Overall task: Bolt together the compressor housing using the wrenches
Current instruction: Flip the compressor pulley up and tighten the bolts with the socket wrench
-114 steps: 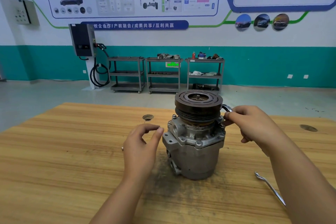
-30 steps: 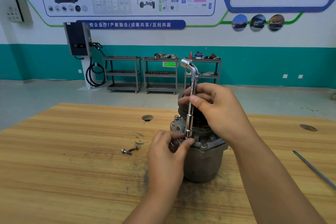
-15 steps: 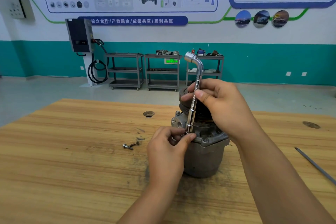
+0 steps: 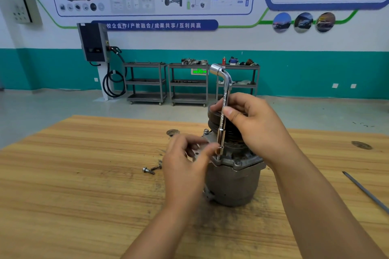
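The grey compressor housing (image 4: 233,185) stands upright on the wooden table (image 4: 84,195), its dark pulley (image 4: 212,121) on top. My right hand (image 4: 259,126) pinches the shaft of a chrome L-shaped socket wrench (image 4: 227,86), held upright. The wrench's lower socket sits over a bolt (image 4: 218,156) in the housing flange. My left hand (image 4: 185,166) is just left of the socket end, fingers loosely spread and blurred, one fingertip touching the socket. Two loose bolts (image 4: 148,170) lie on the table to the left.
A second long metal tool (image 4: 366,191) lies on the table at the right. Knot holes (image 4: 172,132) mark the tabletop behind the housing. Shelving carts (image 4: 188,84) and a wall charger (image 4: 93,43) stand far behind.
My left fingers have let go of their pinch at the socket end and spread apart. The wrench stays upright on the flange bolt in my right hand.
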`<state>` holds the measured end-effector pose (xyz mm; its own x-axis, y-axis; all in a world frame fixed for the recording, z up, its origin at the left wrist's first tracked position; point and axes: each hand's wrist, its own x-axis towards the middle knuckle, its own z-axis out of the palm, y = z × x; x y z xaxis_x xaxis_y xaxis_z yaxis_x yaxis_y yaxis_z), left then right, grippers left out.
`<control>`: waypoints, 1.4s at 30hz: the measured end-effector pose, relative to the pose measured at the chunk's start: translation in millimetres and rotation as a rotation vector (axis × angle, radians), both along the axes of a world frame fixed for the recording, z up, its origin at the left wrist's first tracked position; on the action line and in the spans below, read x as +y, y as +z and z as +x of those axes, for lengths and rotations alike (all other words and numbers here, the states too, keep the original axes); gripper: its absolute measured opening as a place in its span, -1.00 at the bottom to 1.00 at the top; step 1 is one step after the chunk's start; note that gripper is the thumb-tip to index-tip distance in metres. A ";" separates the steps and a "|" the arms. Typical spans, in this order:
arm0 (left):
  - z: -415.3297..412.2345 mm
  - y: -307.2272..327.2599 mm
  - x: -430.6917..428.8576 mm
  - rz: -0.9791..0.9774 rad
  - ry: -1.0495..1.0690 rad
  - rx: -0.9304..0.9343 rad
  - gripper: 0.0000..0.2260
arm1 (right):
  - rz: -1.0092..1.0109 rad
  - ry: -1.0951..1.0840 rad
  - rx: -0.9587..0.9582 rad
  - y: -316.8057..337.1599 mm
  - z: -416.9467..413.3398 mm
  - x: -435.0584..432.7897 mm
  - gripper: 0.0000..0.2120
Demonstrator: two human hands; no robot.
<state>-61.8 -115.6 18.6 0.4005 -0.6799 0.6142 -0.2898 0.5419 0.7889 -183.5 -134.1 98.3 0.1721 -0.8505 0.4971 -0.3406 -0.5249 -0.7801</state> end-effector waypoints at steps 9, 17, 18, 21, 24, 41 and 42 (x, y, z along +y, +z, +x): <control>10.9 37.9 -25.9 0.040 -0.347 -0.155 -0.78 | -0.039 -0.046 0.050 0.3 -4.1 -2.8 -0.81; 11.5 13.9 -28.3 -0.030 -0.425 -0.006 -0.85 | -0.089 -0.123 0.010 -2.7 -0.4 -3.6 -0.89; 10.4 12.5 -29.2 -0.031 -0.417 -0.010 -0.85 | -0.092 -0.130 0.005 -3.1 0.6 -3.1 -0.87; 6.7 9.3 -31.0 -0.046 -0.378 -0.067 -0.80 | -0.091 -0.169 -0.004 -4.3 3.5 -1.6 -0.82; 7.8 9.2 -32.4 -0.051 -0.393 -0.073 -0.84 | -0.073 -0.162 -0.005 -4.3 4.5 -0.8 -0.85; 8.2 8.4 -31.3 -0.055 -0.414 -0.036 -0.87 | -0.024 0.008 0.071 -0.2 -7.6 1.3 -0.82; 7.9 7.8 -31.1 -0.053 -0.422 -0.019 -0.87 | -0.031 -0.005 0.082 -0.4 -7.2 0.6 -0.84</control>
